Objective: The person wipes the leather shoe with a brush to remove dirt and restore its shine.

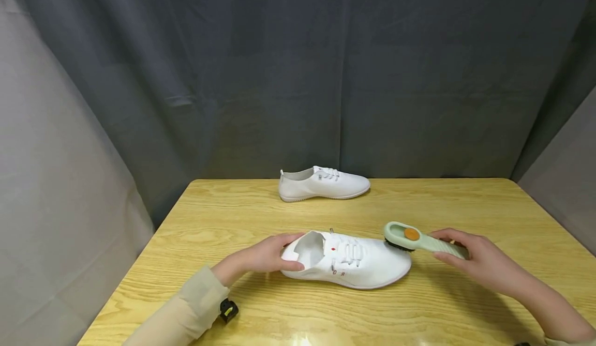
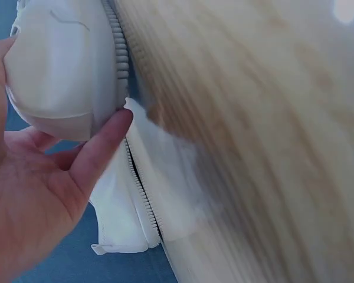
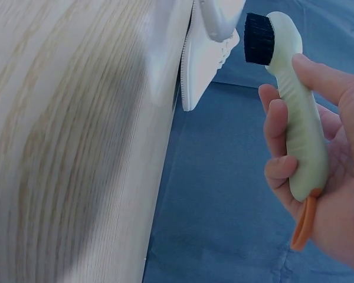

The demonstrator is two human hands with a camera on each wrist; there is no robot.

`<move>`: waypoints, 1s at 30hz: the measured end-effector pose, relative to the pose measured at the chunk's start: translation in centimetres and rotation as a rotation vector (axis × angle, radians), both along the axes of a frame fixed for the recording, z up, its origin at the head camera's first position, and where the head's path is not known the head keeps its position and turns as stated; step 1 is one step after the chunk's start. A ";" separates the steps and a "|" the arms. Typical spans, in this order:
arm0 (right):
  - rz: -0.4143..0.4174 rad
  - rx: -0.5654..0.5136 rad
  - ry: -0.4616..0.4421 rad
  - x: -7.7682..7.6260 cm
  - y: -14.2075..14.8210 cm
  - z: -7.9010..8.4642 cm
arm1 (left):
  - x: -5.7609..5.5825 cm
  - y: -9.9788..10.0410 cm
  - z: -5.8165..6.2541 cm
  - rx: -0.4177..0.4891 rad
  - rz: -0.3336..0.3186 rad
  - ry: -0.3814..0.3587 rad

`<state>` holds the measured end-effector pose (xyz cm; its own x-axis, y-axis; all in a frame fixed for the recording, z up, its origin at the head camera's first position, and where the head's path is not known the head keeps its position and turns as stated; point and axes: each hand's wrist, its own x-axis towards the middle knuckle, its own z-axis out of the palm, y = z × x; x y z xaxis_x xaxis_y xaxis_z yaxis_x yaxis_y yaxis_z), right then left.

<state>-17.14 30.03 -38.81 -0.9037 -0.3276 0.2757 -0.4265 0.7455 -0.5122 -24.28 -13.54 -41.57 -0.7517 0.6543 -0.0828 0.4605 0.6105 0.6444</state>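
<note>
A white lace-up shoe (image 1: 384,263) lies near the middle of the table, toe to the right. My left hand (image 1: 267,255) grips its heel, thumb on one side and fingers on the other; the heel and ridged sole edge show in the left wrist view. My right hand (image 1: 472,250) holds a pale green shoe brush (image 1: 444,246) by its ribbed handle. The brush has an orange button (image 1: 412,234) and an orange loop (image 3: 305,224). Its black bristles (image 3: 259,40) point toward the toe, with a small gap visible in the right wrist view.
A second white shoe (image 1: 335,186) stands farther back on the wooden table (image 1: 209,206), also toe to the right. Behind the table hangs a dark grey curtain (image 1: 279,77). Light grey cloth (image 1: 51,180) hangs at the left side.
</note>
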 end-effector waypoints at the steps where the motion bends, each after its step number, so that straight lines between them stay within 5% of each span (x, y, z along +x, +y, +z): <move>1: -0.003 0.001 0.002 0.0 0.0 0.0 | 0.1 0.0 0.1 -0.009 0.004 0.004; 12: -0.033 -0.004 0.001 0.6 0.6 0.5 | 1.1 0.2 0.1 0.060 -0.010 -0.003; 21: -0.089 -0.006 0.020 1.0 1.6 0.8 | 1.2 1.6 1.1 0.206 0.145 -0.040; 30: -0.088 -0.028 0.045 1.0 1.9 0.9 | 0.5 2.8 1.2 0.203 0.227 0.130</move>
<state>-16.14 31.92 -37.92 -0.9152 -0.2393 0.3242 -0.3830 0.7666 -0.5154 -23.78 -10.70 -40.40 -0.8762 0.4617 0.1382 0.4133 0.5722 0.7083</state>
